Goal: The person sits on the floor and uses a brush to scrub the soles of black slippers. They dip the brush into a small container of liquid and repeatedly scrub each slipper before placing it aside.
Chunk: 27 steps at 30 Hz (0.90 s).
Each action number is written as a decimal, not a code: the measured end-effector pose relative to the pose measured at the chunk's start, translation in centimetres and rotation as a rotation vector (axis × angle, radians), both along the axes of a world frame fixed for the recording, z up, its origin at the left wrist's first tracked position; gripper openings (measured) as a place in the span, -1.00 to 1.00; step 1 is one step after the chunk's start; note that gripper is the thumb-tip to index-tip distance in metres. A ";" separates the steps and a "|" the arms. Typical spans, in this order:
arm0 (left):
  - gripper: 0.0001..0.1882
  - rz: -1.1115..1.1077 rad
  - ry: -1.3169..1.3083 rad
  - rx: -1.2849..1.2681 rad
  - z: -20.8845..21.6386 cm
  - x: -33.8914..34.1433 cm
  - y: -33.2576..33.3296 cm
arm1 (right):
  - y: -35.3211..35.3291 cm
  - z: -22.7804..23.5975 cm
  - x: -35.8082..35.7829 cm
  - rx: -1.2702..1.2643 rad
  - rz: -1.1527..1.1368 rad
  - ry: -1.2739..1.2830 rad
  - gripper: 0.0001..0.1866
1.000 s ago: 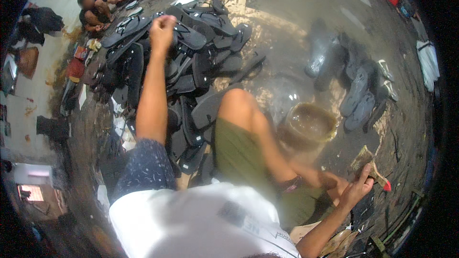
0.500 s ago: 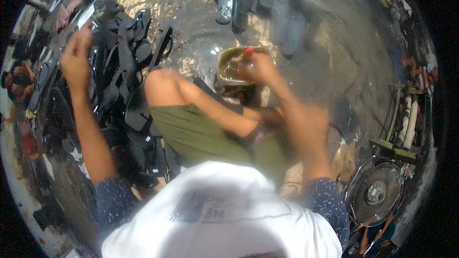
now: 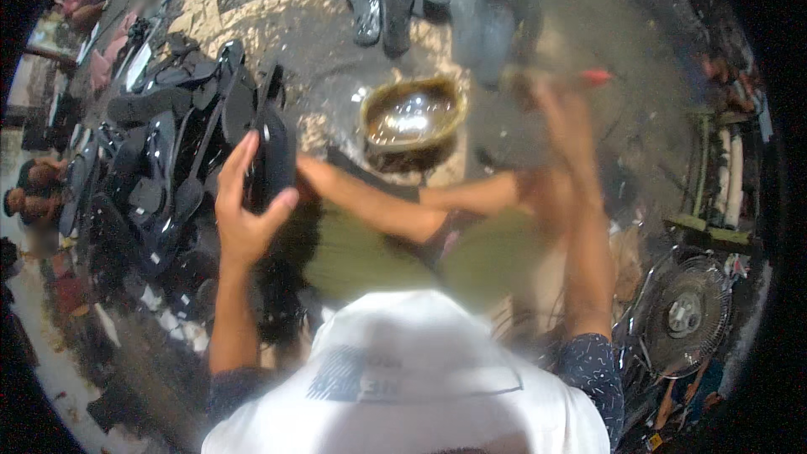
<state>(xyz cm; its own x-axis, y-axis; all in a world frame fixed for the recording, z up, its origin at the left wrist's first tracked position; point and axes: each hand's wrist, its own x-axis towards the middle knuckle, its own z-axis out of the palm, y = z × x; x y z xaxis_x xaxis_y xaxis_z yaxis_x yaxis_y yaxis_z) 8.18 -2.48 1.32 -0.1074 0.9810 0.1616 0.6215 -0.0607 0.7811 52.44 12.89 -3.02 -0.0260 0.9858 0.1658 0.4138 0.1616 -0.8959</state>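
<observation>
My left hand (image 3: 242, 210) is open, with thumb and fingers spread apart. It is at the near end of a black sandal (image 3: 279, 147), which stands on edge beside the pile; whether the fingertips touch it I cannot tell. My right hand (image 3: 565, 122) is smeared by motion, out to the right of the bowl. It is closed on a thin tool whose red end (image 3: 595, 77) sticks out to the right; blur hides its other end. A yellowish bowl (image 3: 367, 128) of shiny brownish liquid stands on the floor in front of my crossed legs.
Many black sandals (image 3: 151, 160) are heaped on the left. Dark soles (image 3: 398, 8) lie in a row at the far side. A fan (image 3: 685, 315) stands at the near right, behind it a green metal frame (image 3: 710, 231). Cardboard scraps (image 3: 197, 13) lie on the floor.
My right hand has moved from over the bowl out to the right, carrying the red-ended tool. My left hand has come from the far left in to the sandal by my knee.
</observation>
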 end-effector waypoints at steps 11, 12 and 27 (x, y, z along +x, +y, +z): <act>-0.42 -0.139 -1.615 -0.117 -2.2 12.8 -1.6 | -6.7 3.0 -17.9 0.398 0.113 0.148 -0.72; -0.47 -0.165 -1.584 -0.101 -2.3 12.4 -1.4 | -7.5 4.0 -17.5 0.351 0.220 0.088 -0.71; -0.07 -0.155 -1.679 -0.368 -5.1 11.9 -7.7 | -7.2 4.0 -10.9 -0.055 -0.133 0.592 -0.67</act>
